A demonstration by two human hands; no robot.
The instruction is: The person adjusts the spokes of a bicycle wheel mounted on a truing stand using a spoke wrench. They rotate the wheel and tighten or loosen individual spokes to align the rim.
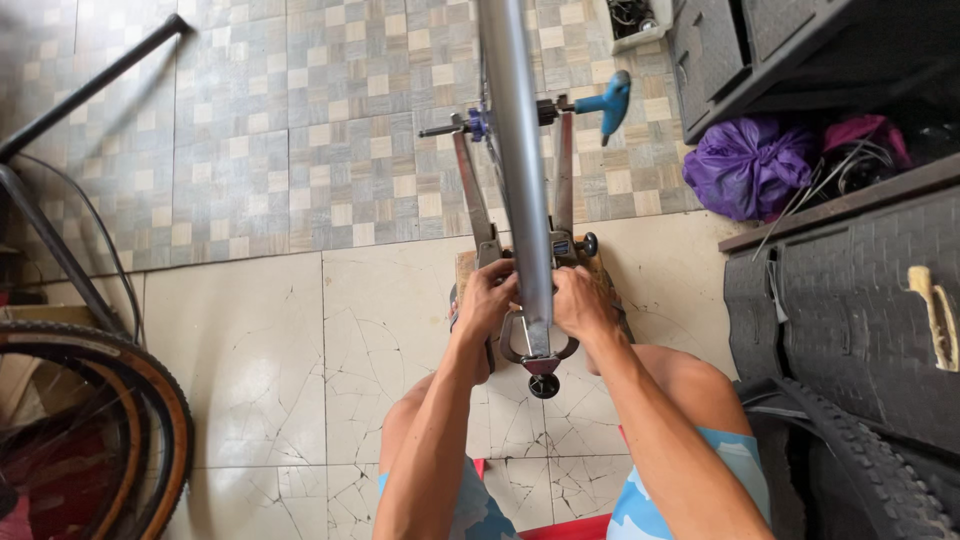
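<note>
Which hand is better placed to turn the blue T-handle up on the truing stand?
Right. The right hand sits on the same side of the rim as the blue T-handle; the left hand would have to cross it.

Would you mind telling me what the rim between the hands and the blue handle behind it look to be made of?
The rim looks like bare brushed metal: grey with a soft sheen. The blue handle looks like matte plastic or rubber; which one cannot be told.
</note>
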